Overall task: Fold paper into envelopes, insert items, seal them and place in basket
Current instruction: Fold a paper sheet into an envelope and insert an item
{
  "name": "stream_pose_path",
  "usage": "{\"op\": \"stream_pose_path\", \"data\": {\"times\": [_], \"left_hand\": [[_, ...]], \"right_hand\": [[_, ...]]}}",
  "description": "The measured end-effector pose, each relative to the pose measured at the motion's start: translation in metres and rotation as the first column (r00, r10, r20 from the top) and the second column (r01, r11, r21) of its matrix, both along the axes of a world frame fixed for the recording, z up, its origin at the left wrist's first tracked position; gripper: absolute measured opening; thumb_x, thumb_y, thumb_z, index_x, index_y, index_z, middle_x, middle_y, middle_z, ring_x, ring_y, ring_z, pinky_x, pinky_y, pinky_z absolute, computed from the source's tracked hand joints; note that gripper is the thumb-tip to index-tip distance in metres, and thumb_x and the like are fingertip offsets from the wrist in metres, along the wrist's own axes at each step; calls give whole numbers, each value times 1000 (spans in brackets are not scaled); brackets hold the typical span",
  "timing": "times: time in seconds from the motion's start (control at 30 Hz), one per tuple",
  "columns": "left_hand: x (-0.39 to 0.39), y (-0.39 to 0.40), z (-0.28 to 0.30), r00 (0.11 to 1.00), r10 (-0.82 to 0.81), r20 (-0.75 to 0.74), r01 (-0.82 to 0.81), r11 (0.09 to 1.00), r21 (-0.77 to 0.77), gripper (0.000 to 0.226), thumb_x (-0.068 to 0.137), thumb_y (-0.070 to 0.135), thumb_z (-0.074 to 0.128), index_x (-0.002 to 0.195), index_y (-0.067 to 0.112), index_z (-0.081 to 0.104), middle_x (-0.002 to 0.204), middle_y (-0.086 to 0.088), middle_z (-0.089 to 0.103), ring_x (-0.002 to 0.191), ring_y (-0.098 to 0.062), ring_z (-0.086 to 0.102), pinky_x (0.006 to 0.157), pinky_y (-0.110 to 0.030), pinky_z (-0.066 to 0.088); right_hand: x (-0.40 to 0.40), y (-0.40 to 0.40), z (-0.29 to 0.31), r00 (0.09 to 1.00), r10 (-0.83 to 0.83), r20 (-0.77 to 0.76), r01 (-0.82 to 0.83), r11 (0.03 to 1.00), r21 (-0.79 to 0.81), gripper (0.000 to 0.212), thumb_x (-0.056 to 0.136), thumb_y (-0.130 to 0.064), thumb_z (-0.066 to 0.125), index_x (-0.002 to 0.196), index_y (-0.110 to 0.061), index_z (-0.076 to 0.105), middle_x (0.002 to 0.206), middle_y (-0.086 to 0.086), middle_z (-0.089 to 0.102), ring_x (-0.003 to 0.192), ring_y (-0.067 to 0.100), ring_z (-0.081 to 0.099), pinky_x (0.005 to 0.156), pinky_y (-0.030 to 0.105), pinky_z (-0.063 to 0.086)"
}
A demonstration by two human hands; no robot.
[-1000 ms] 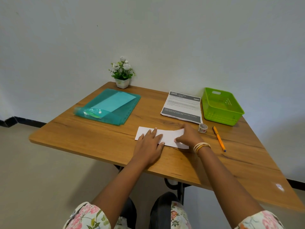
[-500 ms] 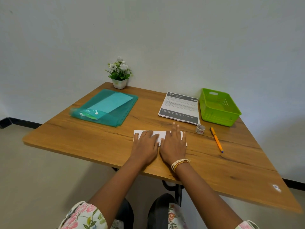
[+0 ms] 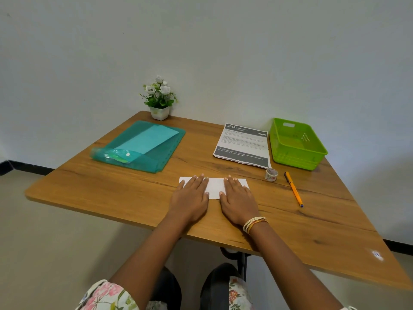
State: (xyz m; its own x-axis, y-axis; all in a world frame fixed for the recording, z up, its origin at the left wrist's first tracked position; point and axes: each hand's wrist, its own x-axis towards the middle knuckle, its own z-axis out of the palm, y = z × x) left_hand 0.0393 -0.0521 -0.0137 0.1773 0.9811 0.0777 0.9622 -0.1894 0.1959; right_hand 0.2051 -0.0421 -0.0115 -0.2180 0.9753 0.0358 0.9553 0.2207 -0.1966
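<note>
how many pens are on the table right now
1: an orange pen lies on the table right of the tape roll, in front of the green basket. The teal folder could hide others.

A wooden surface (image 3: 125,193) with dark grain is set against a plain pale wall (image 3: 223,52). A beige floor (image 3: 55,253) is seen below, edged by a black skirting strip (image 3: 24,168). Soft, even light is cast.

The counter (image 3: 125,186) was smooth wood-grain with a soft sheen. The folded sheet (image 3: 215,187) looked like matt white paper; the basket (image 3: 297,157) was glossy green plastic, the folder (image 3: 161,157) translucent teal plastic.
</note>
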Motion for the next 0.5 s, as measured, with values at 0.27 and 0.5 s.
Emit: {"op": "stream_pose_path", "data": {"times": [0.27, 0.5], "left_hand": [[-28, 1, -4, 999, 48, 23, -48, 999, 5, 55, 103, 39, 18, 155, 24, 8, 162, 6, 5, 148, -10, 2, 121, -38, 6], [-27, 4, -2, 999, 36, 4, -36, 999, -16, 55, 103, 39, 18, 155, 25, 6, 162, 5, 2, 149, -12, 0, 121, -41, 5]], "right_hand": [[26, -3, -3, 991, -130, 23, 130, 991, -7, 62, 100, -47, 18, 153, -16, 9, 161, 2, 6, 148, 17, 4, 119, 38, 7], [7, -9, 2, 999, -48, 9, 47, 993, 105, 59, 100, -43, 23, 152, -18, 14, 161, 4, 8, 148, 20, 5, 120, 42, 8]]}}
